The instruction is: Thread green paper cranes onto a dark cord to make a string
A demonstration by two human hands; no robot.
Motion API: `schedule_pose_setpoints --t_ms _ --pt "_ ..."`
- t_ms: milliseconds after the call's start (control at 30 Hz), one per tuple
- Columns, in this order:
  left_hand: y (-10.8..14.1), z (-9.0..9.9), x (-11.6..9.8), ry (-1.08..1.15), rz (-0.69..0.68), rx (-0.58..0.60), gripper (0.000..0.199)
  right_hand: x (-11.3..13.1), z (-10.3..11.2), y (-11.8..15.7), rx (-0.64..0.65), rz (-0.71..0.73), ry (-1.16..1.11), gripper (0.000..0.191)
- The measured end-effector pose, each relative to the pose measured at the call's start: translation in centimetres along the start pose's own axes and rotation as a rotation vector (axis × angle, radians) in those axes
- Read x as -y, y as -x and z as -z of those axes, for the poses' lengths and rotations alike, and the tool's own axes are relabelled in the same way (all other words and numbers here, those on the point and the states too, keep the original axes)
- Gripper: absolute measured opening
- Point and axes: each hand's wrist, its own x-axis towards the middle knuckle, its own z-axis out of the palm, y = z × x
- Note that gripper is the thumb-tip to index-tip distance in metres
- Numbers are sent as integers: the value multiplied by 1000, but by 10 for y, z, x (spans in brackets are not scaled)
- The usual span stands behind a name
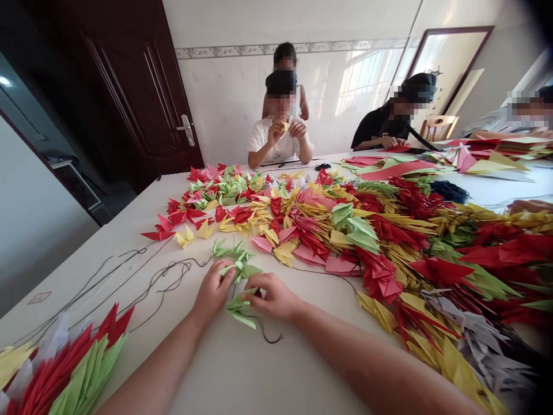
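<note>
Your left hand (215, 288) pinches green folded papers (248, 270) over the white table (242, 380); your right hand (273, 296) grasps another green paper (238, 305) just beside them, near a dark string (269, 342).

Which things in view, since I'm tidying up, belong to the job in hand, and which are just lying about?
In the job:
Green papers, at the left hand and right hand
Dark cord, its end curling beside them
Other coloured papers nearby, probably, being similarly folded

Apparently just about:
Pinkish label, on the table at left
Framed panel, in the background
Chair, behind the table
</note>
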Motion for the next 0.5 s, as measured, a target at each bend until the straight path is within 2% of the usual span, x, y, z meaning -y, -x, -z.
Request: schedule_pose_setpoints --t_ms 133,233,300,433,500 --pt "3 4 -6 -74 102 -16 29 -3 2 -3 -327 -182 -298 12" --pt "4 6 -8 -77 262 -27 32 -5 6 -4 -404 -195 -335 14" --pt "5 6 -9 -56 315 -23 31 -5 7 -3 -321 -104 -200 13" --pt "4 4 -9 75 285 -23 31 -4 3 0 -12 208 264 16" --pt "4 3 -9 132 273 -19 30 -3 -1 1 101 311 423 17"
